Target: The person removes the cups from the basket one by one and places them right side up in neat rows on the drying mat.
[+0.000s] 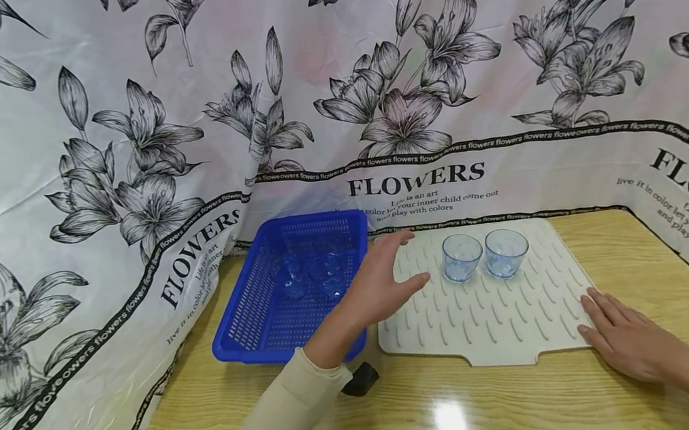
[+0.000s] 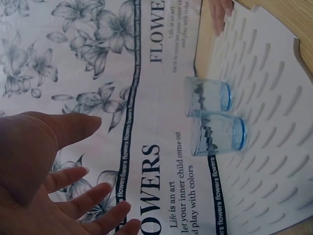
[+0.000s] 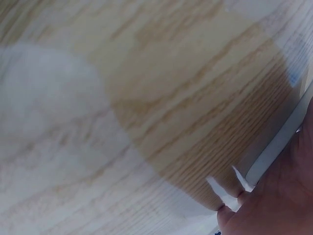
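Note:
Two clear bluish glasses stand upright side by side on a white ridged drying mat (image 1: pixel 428 330): a left glass (image 1: pixel 462 259) and a right glass (image 1: pixel 505 254). My left hand (image 1: pixel 381 280) hovers above the mat's left edge, close to the basket's right side, with thumb and fingers spread and nothing between them. In the left wrist view the same hand (image 2: pixel 44 171) is apart from both glasses. My right hand (image 1: pixel 632 337) rests flat at the mat's right edge, its fingers extended along the table. The right wrist view shows only part of that hand (image 3: pixel 279 200) beside the mat's edge.
A blue plastic basket (image 1: pixel 239 344) stands left of the mat with several clear glasses (image 1: pixel 295 281) inside. The wooden table (image 1: pixel 496 406) meets a flower-printed cloth (image 1: pixel 294 206) at the back and left. A small black object (image 1: pixel 361 380) shows by my left wrist.

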The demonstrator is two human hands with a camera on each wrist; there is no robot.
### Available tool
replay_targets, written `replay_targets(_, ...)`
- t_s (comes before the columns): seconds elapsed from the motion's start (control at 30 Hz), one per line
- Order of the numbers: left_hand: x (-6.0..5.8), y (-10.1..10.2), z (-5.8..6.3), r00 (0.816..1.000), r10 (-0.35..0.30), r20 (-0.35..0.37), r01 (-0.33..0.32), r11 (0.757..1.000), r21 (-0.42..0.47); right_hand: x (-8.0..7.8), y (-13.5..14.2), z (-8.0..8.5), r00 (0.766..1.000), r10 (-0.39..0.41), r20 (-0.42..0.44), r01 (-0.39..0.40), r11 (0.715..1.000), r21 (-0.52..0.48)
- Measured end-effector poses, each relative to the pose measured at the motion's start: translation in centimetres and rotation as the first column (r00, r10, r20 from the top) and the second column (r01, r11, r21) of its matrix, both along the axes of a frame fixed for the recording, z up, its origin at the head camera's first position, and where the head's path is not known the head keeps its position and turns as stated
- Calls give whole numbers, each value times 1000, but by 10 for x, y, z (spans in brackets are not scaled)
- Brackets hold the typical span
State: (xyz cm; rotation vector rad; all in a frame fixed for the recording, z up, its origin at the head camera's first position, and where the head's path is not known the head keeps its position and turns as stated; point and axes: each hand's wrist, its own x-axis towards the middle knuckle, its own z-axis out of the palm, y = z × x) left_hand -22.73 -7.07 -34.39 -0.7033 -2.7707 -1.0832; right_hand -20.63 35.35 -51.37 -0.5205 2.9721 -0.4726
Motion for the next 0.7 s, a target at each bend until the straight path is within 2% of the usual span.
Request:
replay_targets(0.27, 0, -28, 0, 999, 4, -33, -4, 1000, 10, -1, -2, 2, 1000, -3, -8, 3, 1000, 5)
replay_targets(0.47, 1, -51, -7, 998, 55, -45, -55, 998, -5, 0, -2, 0, 1000, -6, -5, 6, 1000, 7)
replay_targets(0.7, 2, -74, -15, 994, 98, -48, -96, 995, 34, 0, 0, -2, 1000, -9, -3, 9, 1000, 5)
